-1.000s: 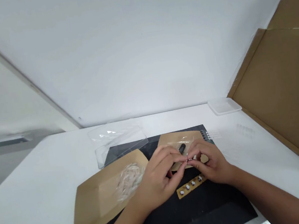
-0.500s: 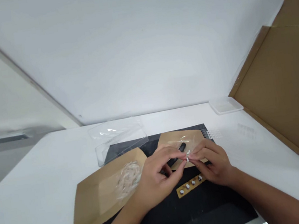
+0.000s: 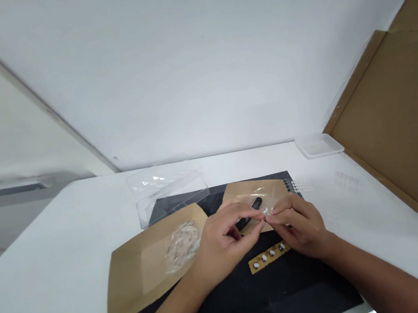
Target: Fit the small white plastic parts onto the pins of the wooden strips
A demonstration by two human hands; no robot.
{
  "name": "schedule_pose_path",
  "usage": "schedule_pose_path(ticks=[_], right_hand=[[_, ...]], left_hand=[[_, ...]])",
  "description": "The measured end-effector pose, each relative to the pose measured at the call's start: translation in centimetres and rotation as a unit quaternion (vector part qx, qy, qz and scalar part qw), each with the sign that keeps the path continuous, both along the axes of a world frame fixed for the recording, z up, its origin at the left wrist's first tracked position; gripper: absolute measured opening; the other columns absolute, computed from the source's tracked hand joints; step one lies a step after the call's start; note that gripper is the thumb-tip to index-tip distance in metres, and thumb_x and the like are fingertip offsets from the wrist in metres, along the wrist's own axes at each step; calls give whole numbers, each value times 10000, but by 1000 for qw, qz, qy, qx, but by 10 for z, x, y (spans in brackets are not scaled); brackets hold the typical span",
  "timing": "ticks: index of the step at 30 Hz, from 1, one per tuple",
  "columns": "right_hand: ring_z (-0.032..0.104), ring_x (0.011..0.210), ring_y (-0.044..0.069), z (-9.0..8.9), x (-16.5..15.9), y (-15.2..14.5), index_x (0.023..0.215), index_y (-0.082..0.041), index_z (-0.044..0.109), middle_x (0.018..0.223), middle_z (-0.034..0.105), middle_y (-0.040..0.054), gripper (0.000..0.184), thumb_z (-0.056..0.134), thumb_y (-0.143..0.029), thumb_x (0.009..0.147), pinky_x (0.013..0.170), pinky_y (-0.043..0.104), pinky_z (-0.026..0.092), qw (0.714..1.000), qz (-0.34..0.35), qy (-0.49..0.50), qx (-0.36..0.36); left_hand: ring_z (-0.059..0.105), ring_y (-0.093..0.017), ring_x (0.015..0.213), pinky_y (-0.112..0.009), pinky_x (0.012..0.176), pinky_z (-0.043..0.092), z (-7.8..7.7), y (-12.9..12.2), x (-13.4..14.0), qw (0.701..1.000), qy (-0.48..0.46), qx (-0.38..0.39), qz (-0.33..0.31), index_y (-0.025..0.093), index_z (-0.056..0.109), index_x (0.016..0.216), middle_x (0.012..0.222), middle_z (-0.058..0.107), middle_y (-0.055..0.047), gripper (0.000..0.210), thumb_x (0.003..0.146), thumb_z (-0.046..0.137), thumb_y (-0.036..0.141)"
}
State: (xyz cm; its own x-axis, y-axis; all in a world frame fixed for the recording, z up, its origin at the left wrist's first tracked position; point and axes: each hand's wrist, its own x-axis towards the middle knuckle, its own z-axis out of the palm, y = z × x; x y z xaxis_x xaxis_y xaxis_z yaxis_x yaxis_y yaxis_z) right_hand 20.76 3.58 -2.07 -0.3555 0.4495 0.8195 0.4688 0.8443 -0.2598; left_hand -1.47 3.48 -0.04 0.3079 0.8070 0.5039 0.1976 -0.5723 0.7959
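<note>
My left hand (image 3: 226, 237) and my right hand (image 3: 299, 222) meet fingertip to fingertip over the black mat (image 3: 275, 292). Thumb and fingers of each are pinched together around something tiny, mostly hidden by the fingertips. Small white bits (image 3: 266, 211) show just beyond them; whether they are held or lie behind, I cannot tell. A yellow-brown strip (image 3: 268, 257) with several round pieces in a row lies below the hands. Behind them, a brown paper tray (image 3: 237, 190) contains a black-handled item (image 3: 256, 203), partly covered by my left hand.
Left of my hands, a larger brown paper tray (image 3: 127, 277) holds a heap of small clear-and-white pieces (image 3: 182, 245). Clear plastic lids or boxes (image 3: 171, 190) stand at the back left. A shallow translucent container (image 3: 318, 146) sits back right, beside a tall cardboard panel (image 3: 396, 135).
The view has shifted slightly. My fingertips have closed in nearer to each other, and the white piece that showed between them is now less visible.
</note>
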Motion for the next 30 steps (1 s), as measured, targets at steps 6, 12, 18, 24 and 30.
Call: schedule_pose_path(ticks=[6,12,18,24,30], right_hand=[[682,786,164,4,0,0,1065,-257,691,920,687,42,259,710,-44,918,639,285,576,1000,14,25,-7],[664,807,162,7,-2,1,1059,-243,684,930,678,40,275,730,-21,903,663,290,566,998,40,47,-19],[680,836,160,14,-3,0,1078,-240,687,953,689,38,243,715,-48,932,713,299,598,997,51,53,-33],[708,824,161,15,-3,3,1019,-229,719,933,704,46,141,731,-109,946,724,297,623,995,35,62,-72],[738,844,164,11,-4,3,1058,-230,739,952,747,52,154,769,-142,935,752,297,648,995,50,66,-64]], left_hand=[[720,-175,884,-118,418,477,0,2,1,998,6,59,3,227,794,1058,969,761,-89,146,928,740,188],[733,-182,907,-144,441,493,3,2,0,994,20,112,-3,214,777,1033,940,765,-77,120,949,725,146],[727,-188,947,-317,748,663,2,3,0,987,32,158,0,219,749,1064,948,774,-54,153,949,729,120],[735,-212,991,-376,805,673,-1,2,1,983,55,176,28,230,748,1092,966,779,-53,152,976,703,144],[728,-213,983,-409,836,666,2,2,1,981,65,180,36,238,742,1093,953,773,-45,129,987,703,176]])
